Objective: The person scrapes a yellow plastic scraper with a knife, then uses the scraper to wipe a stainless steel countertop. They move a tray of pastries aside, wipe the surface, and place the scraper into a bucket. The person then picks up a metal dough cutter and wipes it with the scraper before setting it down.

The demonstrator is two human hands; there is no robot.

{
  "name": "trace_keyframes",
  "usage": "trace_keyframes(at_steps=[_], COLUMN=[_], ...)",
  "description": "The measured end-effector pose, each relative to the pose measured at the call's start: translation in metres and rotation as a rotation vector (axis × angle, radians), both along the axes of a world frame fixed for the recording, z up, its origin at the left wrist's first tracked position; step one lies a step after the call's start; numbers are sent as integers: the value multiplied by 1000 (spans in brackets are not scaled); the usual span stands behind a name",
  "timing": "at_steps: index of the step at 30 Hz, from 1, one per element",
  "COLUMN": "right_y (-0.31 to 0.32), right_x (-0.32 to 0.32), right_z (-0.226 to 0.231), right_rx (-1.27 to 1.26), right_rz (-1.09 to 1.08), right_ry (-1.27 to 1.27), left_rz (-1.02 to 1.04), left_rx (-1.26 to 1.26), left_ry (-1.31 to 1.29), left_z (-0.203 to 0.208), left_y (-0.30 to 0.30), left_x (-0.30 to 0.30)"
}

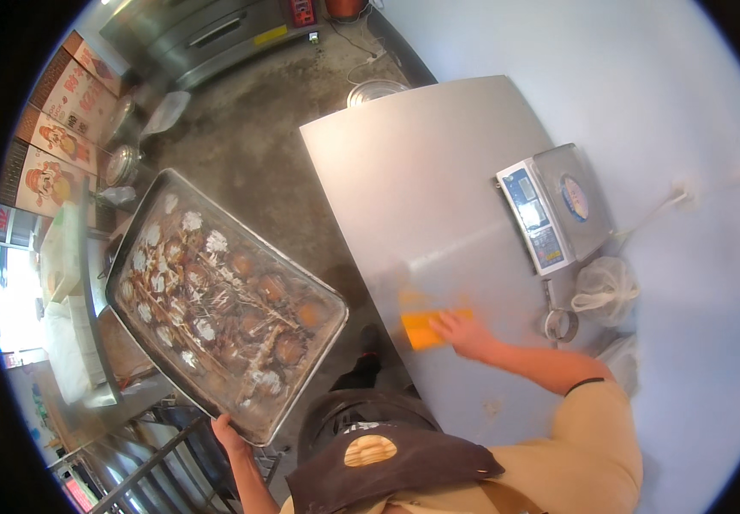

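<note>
My left hand point(230, 436) grips the near rim of a large dark baking tray point(301, 287), which hangs tilted to the left of the table. Brown round marks, whitish patches and streaks of residue cover the tray's inside. Over the left edge of the metal table point(421, 171), my right hand point(466, 336) is closed on a flat orange dough scraper point(422, 331). The scraper is held against or just above the tabletop; which of the two I cannot tell. Blur trails from it show that it is in motion.
A digital scale point(554, 210) stands by the wall on the right, with a metal ring point(560, 325) and a tied plastic bag point(605, 291) nearer me. A metal rack point(143, 463) is at lower left. A steel oven point(207, 38) stands across the floor, near lidded pots point(122, 165).
</note>
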State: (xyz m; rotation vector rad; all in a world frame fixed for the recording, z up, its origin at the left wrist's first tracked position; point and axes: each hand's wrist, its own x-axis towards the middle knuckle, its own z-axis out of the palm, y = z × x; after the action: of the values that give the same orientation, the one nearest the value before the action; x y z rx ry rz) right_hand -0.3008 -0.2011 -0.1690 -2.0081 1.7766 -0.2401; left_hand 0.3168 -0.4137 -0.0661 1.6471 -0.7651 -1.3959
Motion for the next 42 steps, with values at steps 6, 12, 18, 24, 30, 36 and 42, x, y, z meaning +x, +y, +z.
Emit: trace_keyframes(at_steps=[6,12,18,24,30,36,42], right_y=[71,-140,-328,-420,-326,-94,54], right_x=[10,-106,-243,-201,-95,-2,32], right_z=[60,13,-36,-43,-23,28,81], right_rx=[373,-136,-12,1,72,75,269], right_rz=[-17,-674,-959,-641,-187,127,141], right_ry=[-176,52,186,200,105,-93,-115], left_rz=[-5,52,82,116,119,86,71], left_rx=[-30,64,68,52,93,89,21], left_ry=[60,-45,-95,-102,-132,-162,-67], left_z=[9,19,17,25,40,47,41], left_y=[-7,-2,3,13,14,-1,-8], left_x=[-18,-17,-15,-19,-33,-42,-48])
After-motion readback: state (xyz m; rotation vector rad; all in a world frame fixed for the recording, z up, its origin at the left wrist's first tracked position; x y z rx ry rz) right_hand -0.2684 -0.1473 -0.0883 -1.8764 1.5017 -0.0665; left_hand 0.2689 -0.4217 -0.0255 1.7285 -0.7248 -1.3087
